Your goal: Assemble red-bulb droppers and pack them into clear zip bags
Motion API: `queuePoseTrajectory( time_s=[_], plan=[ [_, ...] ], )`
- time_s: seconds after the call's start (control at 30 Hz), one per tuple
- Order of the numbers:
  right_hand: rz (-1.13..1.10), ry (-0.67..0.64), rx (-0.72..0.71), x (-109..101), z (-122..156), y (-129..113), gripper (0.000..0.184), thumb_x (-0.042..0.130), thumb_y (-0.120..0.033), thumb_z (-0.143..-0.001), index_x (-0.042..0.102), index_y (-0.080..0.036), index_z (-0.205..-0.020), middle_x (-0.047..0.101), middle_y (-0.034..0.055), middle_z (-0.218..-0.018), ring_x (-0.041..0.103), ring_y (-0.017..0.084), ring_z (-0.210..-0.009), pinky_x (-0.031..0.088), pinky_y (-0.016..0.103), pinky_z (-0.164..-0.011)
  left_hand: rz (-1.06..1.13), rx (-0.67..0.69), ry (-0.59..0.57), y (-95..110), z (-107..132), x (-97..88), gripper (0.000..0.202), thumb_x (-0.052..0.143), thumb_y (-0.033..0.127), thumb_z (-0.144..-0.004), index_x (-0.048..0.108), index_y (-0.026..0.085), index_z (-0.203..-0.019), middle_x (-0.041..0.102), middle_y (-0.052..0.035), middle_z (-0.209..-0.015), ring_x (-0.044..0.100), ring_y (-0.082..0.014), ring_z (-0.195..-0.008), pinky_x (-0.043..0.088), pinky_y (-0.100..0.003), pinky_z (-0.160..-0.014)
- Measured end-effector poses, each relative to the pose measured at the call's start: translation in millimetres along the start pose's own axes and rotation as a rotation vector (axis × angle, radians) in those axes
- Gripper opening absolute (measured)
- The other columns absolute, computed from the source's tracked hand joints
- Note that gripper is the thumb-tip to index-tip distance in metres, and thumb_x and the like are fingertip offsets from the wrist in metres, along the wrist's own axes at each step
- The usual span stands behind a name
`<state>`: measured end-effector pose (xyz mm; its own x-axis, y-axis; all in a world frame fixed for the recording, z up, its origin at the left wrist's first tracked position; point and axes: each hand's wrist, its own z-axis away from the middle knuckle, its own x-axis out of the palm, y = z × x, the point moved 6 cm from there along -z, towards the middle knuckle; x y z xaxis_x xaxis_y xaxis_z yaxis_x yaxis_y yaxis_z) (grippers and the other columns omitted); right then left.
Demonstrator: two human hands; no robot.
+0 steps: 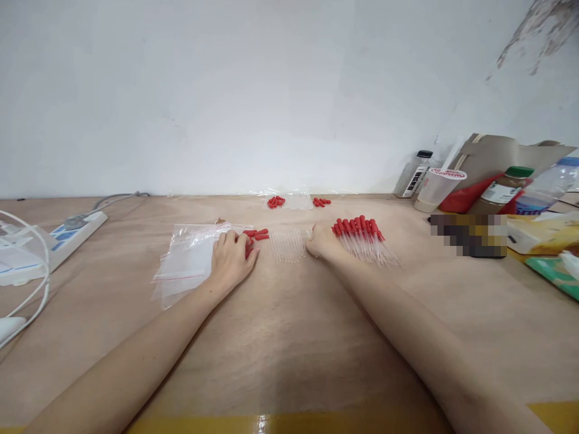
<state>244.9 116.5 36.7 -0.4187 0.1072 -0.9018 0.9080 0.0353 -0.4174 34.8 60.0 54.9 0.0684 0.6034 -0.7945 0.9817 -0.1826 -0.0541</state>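
Note:
My left hand (pixel 231 260) rests at the edge of the clear zip bags (pixel 187 259), its fingers curled over red rubber bulbs (pixel 257 235), with red showing between thumb and forefinger. In the middle lies a row of thin clear dropper tubes (pixel 288 246). At the right end of that row, my right hand (pixel 323 242) is closed in a pinch on a clear tube, mostly hidden by the fingers. Just right of it lies a pile of droppers (pixel 362 238), clear tubes fitted with red bulbs.
Against the wall are two small heaps of red bulbs (pixel 275 202) (pixel 321 202) with more tubes (pixel 298 202) between. A power strip (pixel 76 238) with cables stands left. Bottles (pixel 502 190), a cup (pixel 438 188) and a pixelated dark object (pixel 470 235) crowd the right.

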Motion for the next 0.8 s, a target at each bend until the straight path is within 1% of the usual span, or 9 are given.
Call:
queuePoseTrajectory(
  time_s=[0.13, 0.2, 0.27, 0.37, 0.43, 0.5, 0.63, 0.73, 0.8],
  plan=[
    [0.039, -0.042, 0.05, 1.6, 1.3, -3.4, 0.032, 0.051, -0.02, -0.075, 0.05, -0.008, -0.104, 0.058, 0.0244, -0.097, 0.059, 0.031, -0.087, 0.043, 0.038, -0.064, -0.021, 0.01, -0.04, -2.4, 1.6, 5.4, 0.019, 0.052, 0.034, -0.078, 0.058, 0.015, -0.076, 0.05, -0.0107, -0.084, 0.045, -0.0272, -0.084, 0.039, -0.038, -0.07],
    [0.04, -0.03, 0.034, -1.6, 6.4, -2.7, 0.031, 0.049, -0.02, -0.077, 0.051, -0.007, -0.105, 0.058, 0.0237, -0.098, 0.058, 0.03, -0.087, 0.042, 0.037, -0.065, -0.007, 0.013, -0.039, -1.5, 1.7, 6.1, 0.018, 0.052, 0.031, -0.079, 0.058, 0.015, -0.075, 0.051, -0.0113, -0.084, 0.046, -0.0276, -0.084, 0.04, -0.039, -0.071],
    [0.029, 0.047, -0.063, -10.7, 16.0, -3.1, 0.026, 0.044, -0.02, -0.08, 0.055, -0.009, -0.101, 0.058, 0.021, -0.096, 0.057, 0.028, -0.087, 0.041, 0.037, -0.066, 0.069, 0.048, -0.014, 3.8, 1.8, 2.9, 0.016, 0.05, 0.028, -0.08, 0.057, 0.014, -0.076, 0.052, -0.0107, -0.084, 0.046, -0.0265, -0.085, 0.04, -0.039, -0.073],
    [-0.017, 0.219, -0.352, -28.9, 43.7, -7.1, 0.024, 0.039, -0.019, -0.084, 0.061, -0.013, -0.092, 0.058, 0.0144, -0.089, 0.053, 0.024, -0.086, 0.039, 0.035, -0.073, 0.305, 0.166, 0.015, 21.9, 4.6, -7.0, 0.013, 0.043, 0.024, -0.085, 0.053, 0.015, -0.082, 0.054, -0.0077, -0.084, 0.047, -0.0224, -0.085, 0.041, -0.036, -0.076],
    [-0.08, 0.26, -0.533, -35.5, 67.7, -7.2, 0.025, 0.037, -0.019, -0.086, 0.061, -0.014, -0.091, 0.056, 0.0114, -0.086, 0.052, 0.019, -0.082, 0.039, 0.032, -0.073, 0.463, 0.2, -0.025, 35.1, 8.5, -11.7, 0.013, 0.04, 0.024, -0.087, 0.05, 0.016, -0.085, 0.056, -0.0052, -0.083, 0.05, -0.0191, -0.081, 0.042, -0.032, -0.072],
    [-0.12, 0.254, -0.639, -36.6, 89.0, -4.0, 0.026, 0.035, -0.021, -0.088, 0.059, -0.014, -0.094, 0.056, 0.0101, -0.087, 0.052, 0.017, -0.079, 0.039, 0.029, -0.07, 0.556, 0.188, -0.081, 46.7, 13.7, -14.0, 0.013, 0.04, 0.027, -0.088, 0.049, 0.017, -0.088, 0.057, -0.0036, -0.082, 0.053, -0.0171, -0.076, 0.043, -0.03, -0.066],
    [-0.074, 0.252, -0.695, -31.3, 111.7, 4.8, 0.027, 0.034, -0.023, -0.09, 0.06, -0.018, -0.096, 0.062, 0.0065, -0.084, 0.054, 0.014, -0.072, 0.034, 0.03, -0.072, 0.745, 0.214, -0.161, 64.4, 24.9, -13.6, 0.014, 0.045, 0.029, -0.087, 0.049, 0.019, -0.096, 0.06, -0.0026, -0.084, 0.058, -0.0154, -0.077, 0.046, -0.028, -0.067],
    [-0.084, 0.251, -0.707, -27.5, 113.1, 8.6, 0.027, 0.034, -0.023, -0.09, 0.06, -0.018, -0.097, 0.064, 0.005, -0.08, 0.054, 0.012, -0.068, 0.031, 0.03, -0.072, 0.867, 0.205, -0.235, 68.2, 29.0, -7.2, 0.021, 0.042, 0.028, -0.088, 0.048, 0.02, -0.106, 0.063, -0.0019, -0.089, 0.06, -0.0132, -0.073, 0.049, -0.027, -0.066],
    [-0.084, 0.245, -0.71, -25.4, 111.3, 9.0, 0.027, 0.035, -0.024, -0.09, 0.06, -0.018, -0.096, 0.064, 0.005, -0.082, 0.054, 0.012, -0.068, 0.03, 0.03, -0.072, 0.856, 0.218, -0.25, 69.2, 28.9, -5.5, 0.02, 0.043, 0.028, -0.088, 0.052, 0.02, -0.104, 0.063, -0.002, -0.091, 0.06, -0.0134, -0.075, 0.049, -0.027, -0.067]
  ],
)
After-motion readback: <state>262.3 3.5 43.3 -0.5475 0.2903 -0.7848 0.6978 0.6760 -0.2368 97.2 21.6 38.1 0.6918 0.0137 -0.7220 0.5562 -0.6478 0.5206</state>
